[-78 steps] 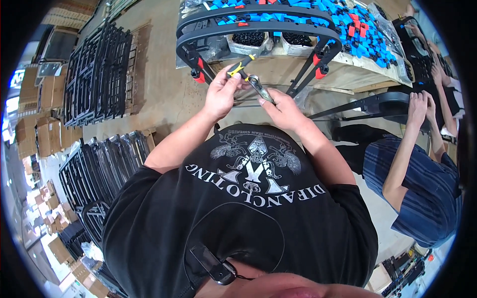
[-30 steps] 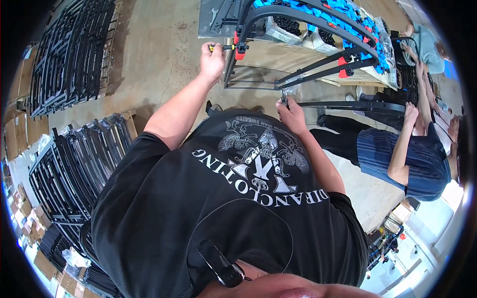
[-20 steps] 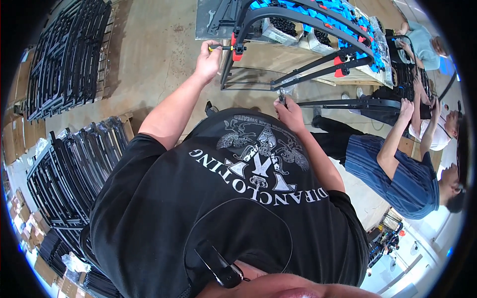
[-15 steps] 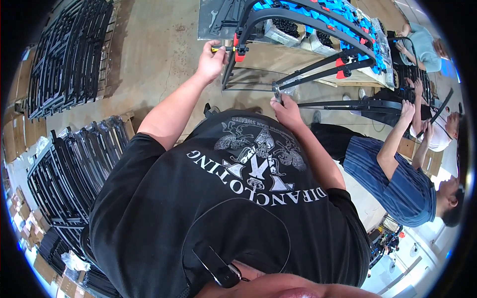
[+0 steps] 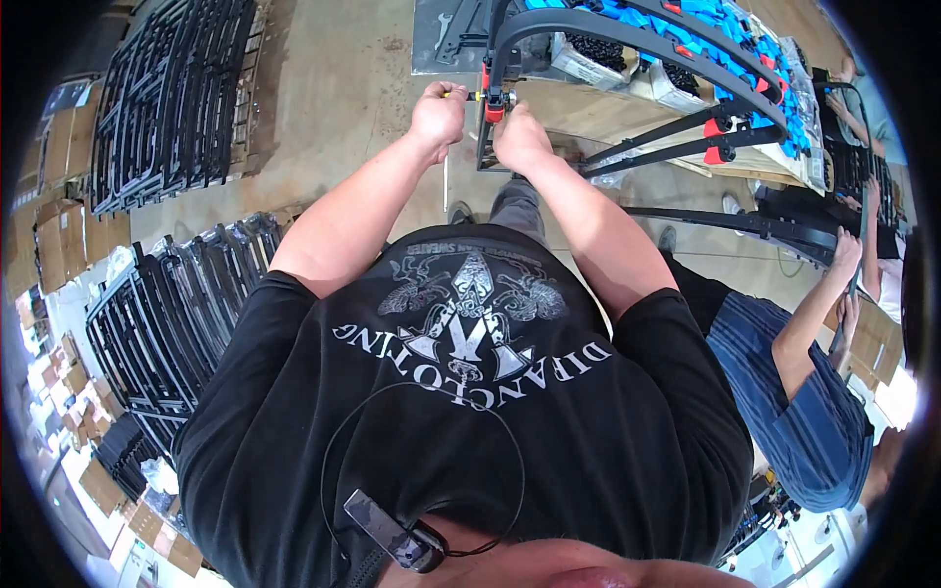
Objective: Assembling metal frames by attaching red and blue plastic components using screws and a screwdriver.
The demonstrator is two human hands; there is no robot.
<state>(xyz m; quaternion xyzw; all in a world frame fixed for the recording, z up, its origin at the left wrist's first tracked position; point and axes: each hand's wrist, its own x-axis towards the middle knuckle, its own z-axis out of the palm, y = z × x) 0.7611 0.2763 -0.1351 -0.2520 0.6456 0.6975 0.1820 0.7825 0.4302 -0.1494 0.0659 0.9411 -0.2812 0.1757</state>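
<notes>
A black tubular frame point(image 5: 627, 29) with red joints stands in front of me, leaning on a wooden bench. My left hand point(image 5: 438, 113) is closed around a yellow-handled screwdriver point(image 5: 461, 94), whose tip points at the red joint point(image 5: 493, 103) on the frame's left corner. My right hand point(image 5: 520, 139) grips the frame's upright just below that joint. Both hands are close together, with the joint between them.
The bench point(image 5: 637, 108) holds boxes of black parts and several blue pieces point(image 5: 745, 39). Stacks of black frames point(image 5: 167, 88) lie on the floor to the left, and cardboard boxes point(image 5: 54, 225) beyond them. A co-worker in blue striped clothing point(image 5: 794, 392) handles another black bar point(image 5: 745, 223) at right.
My right hand has left the lower bar and moved up and left to the red corner joint. My left hand has stayed at the joint with the screwdriver.
</notes>
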